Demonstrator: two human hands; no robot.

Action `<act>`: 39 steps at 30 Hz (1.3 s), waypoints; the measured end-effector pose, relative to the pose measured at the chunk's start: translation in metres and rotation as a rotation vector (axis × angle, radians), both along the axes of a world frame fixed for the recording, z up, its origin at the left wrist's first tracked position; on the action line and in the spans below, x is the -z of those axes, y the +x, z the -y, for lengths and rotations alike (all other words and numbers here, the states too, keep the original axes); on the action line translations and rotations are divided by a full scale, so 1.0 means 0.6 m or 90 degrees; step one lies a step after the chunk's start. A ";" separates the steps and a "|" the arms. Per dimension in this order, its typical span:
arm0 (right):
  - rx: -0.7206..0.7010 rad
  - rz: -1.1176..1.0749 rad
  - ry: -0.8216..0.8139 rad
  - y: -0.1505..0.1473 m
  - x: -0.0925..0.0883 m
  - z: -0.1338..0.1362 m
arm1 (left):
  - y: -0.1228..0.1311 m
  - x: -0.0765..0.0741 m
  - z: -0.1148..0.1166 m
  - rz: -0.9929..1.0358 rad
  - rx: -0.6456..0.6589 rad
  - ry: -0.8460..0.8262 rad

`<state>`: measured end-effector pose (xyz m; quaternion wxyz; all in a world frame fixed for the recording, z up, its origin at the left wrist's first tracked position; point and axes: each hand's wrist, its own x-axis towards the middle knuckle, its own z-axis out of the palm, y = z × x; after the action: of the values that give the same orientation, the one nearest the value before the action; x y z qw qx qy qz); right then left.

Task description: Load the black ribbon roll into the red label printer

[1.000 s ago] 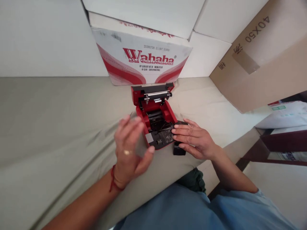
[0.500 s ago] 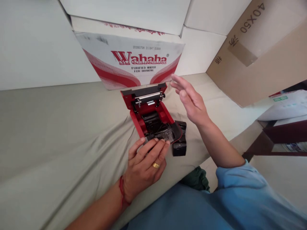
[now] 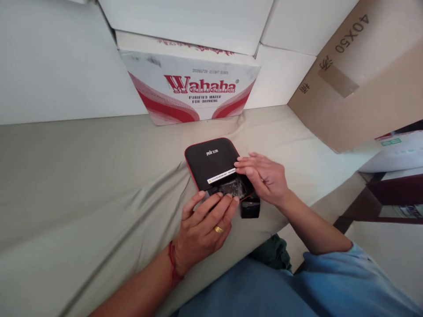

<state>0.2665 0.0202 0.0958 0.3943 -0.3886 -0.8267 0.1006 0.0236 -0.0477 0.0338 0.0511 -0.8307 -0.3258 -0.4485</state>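
A small red-and-black label printer (image 3: 208, 163) lies on the cloth, its black lid down over the body. White lettering and a warning strip mark the lid. At the printer's near end, my left hand (image 3: 205, 222) grips the front edge, fingers curled over it. Scuffed clear film (image 3: 234, 187) shows on the black part just beyond those fingertips. My right hand (image 3: 264, 176) has its fingers stretched out, the tips touching the lid's right edge. A glossy black piece (image 3: 250, 208) sits partly hidden beside the printer, below my right hand.
Behind the printer stands a Wahaha water carton (image 3: 201, 94) among white boxes (image 3: 59, 61). A brown cardboard box (image 3: 363, 79) leans at the right. Wrinkled pale cloth (image 3: 99, 176) covers the surface, its front edge near my body.
The printer's lid has swung down from raised to lowered, hiding the red inside and roller. My right hand has come down from above onto the lid's edge. My left hand stays put.
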 end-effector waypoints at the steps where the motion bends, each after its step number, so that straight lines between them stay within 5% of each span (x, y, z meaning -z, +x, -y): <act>1: -0.007 -0.004 0.006 0.002 0.008 0.007 | 0.001 0.000 0.000 -0.001 0.002 0.002; 9: 0.023 -0.014 -0.014 -0.004 0.015 0.006 | -0.025 0.007 -0.015 0.111 0.012 -0.018; 15: 0.074 -0.087 -0.030 -0.017 0.014 0.012 | -0.072 0.022 -0.062 0.194 0.000 -0.191; 21: -0.064 0.034 0.044 -0.006 -0.007 0.058 | -0.073 0.028 -0.076 0.199 0.016 -0.177; 25: -0.092 0.112 0.098 0.013 0.007 0.091 | -0.069 0.031 -0.070 0.205 0.015 -0.198; 29: -0.059 0.104 0.097 0.021 0.030 0.111 | -0.064 0.041 -0.069 0.287 0.033 -0.333; 35: -0.056 0.052 0.062 0.019 0.044 0.116 | -0.065 0.050 -0.075 0.442 0.221 -0.644; 39: -0.067 0.049 0.047 0.024 0.044 0.114 | -0.071 0.051 -0.075 0.443 0.215 -0.687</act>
<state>0.2809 -0.0482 0.0696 0.3705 -0.3331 -0.8638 0.0758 -0.0190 -0.0028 0.0030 -0.5515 -0.5858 -0.3677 -0.4664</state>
